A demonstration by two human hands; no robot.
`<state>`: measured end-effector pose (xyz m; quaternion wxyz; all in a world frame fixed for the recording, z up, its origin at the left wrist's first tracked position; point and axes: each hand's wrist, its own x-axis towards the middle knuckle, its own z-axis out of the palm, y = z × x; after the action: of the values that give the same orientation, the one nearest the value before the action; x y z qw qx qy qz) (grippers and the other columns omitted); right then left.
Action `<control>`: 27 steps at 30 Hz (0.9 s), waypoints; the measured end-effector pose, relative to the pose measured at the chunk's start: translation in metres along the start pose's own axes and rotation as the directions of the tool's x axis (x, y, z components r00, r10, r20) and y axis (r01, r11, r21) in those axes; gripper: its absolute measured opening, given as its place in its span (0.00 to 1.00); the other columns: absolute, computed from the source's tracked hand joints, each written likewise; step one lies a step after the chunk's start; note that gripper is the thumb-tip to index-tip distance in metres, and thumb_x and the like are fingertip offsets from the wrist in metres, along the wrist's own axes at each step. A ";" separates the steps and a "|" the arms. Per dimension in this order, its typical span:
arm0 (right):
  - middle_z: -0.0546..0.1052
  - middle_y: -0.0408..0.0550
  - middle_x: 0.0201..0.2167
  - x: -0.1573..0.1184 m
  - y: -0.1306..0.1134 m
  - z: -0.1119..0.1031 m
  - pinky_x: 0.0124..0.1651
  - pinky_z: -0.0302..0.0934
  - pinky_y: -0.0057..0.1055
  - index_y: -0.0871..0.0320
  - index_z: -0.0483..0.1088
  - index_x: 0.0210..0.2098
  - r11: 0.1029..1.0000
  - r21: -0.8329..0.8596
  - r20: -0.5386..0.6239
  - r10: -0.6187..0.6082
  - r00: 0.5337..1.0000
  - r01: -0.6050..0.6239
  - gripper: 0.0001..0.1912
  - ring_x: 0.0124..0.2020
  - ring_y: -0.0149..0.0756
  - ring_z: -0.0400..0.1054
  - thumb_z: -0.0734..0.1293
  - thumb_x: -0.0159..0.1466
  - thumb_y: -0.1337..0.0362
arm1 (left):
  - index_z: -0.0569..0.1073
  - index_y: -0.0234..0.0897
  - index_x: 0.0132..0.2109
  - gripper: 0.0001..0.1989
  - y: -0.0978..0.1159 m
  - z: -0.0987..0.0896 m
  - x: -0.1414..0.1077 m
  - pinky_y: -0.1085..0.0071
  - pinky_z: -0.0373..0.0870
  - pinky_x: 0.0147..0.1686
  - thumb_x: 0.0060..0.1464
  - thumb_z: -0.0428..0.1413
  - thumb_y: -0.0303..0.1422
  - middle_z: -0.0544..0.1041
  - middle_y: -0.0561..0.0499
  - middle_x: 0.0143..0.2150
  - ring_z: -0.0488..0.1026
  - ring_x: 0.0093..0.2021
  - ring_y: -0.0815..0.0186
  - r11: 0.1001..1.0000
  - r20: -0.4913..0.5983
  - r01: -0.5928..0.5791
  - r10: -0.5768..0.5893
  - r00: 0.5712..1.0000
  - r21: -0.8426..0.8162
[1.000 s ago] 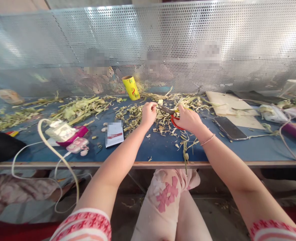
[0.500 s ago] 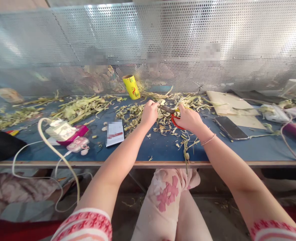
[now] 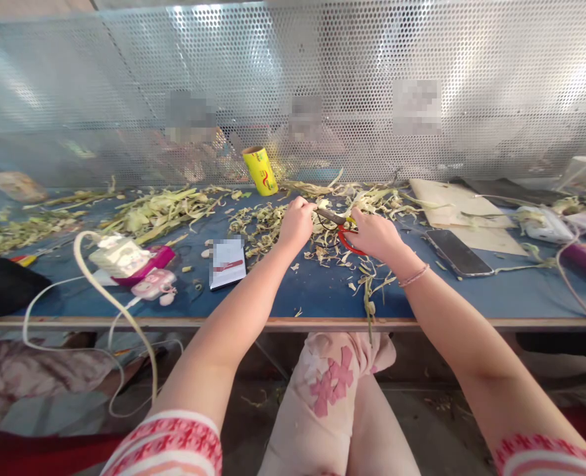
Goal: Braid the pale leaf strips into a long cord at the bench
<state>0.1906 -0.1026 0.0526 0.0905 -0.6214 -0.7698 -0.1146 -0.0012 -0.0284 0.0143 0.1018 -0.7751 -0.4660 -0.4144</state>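
My right hand (image 3: 378, 235) is closed around the red and yellow handles of a pair of scissors (image 3: 331, 217). Their dark blades point left and look closed, or nearly so, with the tips at the fingertips of my left hand (image 3: 297, 223). That left hand is closed in a pinch; whatever lies between its fingers is hidden, though a pale green bit shows just beyond them. Both hands are over a loose heap of dried, pale green plant trimmings (image 3: 258, 228) on the blue table (image 3: 317, 297).
A yellow cardboard tube (image 3: 260, 172) leans near the perforated metal screen (image 3: 323, 59). Longer plant stalks (image 3: 159, 211) lie left. Phones (image 3: 228, 263) (image 3: 459, 252) flank my arms. Chargers (image 3: 124, 256) with white cables sit at left; brown cardboard (image 3: 452, 205) lies at right.
Hardly anything differs. Both hands hold nearly the same place, and the scissors stay between them with their blades at the left fingertips.
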 end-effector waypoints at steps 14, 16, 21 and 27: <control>0.77 0.57 0.35 0.000 0.003 0.004 0.36 0.61 0.35 0.61 0.59 0.50 0.999 0.050 -0.024 0.020 1.000 -0.019 0.24 0.38 0.49 0.72 0.56 0.62 0.49 | 0.76 0.34 0.40 0.16 0.007 -0.006 0.002 0.65 0.66 0.45 0.53 0.45 0.20 0.70 0.45 0.37 0.68 0.40 0.63 0.994 -0.011 0.066 -0.067 0.998 -0.090; 0.77 0.58 0.35 0.000 0.004 0.005 0.36 0.61 0.35 0.62 0.58 0.51 0.999 0.053 -0.045 0.013 0.999 -0.010 0.26 0.38 0.49 0.73 0.56 0.62 0.50 | 0.76 0.34 0.40 0.16 0.008 -0.007 0.002 0.65 0.66 0.45 0.53 0.45 0.19 0.71 0.45 0.37 0.69 0.40 0.63 0.994 -0.010 0.061 -0.062 0.998 -0.090; 0.77 0.60 0.36 -0.001 0.002 0.004 0.39 0.60 0.35 0.65 0.56 0.54 0.999 0.046 -0.038 0.017 0.999 -0.016 0.28 0.40 0.49 0.72 0.56 0.62 0.51 | 0.76 0.34 0.39 0.16 0.009 -0.008 0.002 0.64 0.67 0.45 0.52 0.45 0.19 0.71 0.45 0.37 0.69 0.40 0.63 0.993 -0.012 0.060 -0.061 0.998 -0.100; 0.76 0.61 0.38 -0.002 -0.001 0.000 0.41 0.60 0.36 0.66 0.56 0.54 0.999 0.031 -0.033 0.009 0.999 -0.008 0.28 0.42 0.50 0.72 0.56 0.62 0.52 | 0.76 0.34 0.40 0.16 0.011 -0.006 0.001 0.65 0.67 0.45 0.53 0.45 0.20 0.70 0.45 0.37 0.69 0.39 0.64 0.992 -0.008 0.033 -0.035 0.999 -0.121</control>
<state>0.1902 -0.1050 0.0521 0.1132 -0.6214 -0.7670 -0.1128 0.0042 -0.0368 0.0216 0.0499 -0.7697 -0.4527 -0.4475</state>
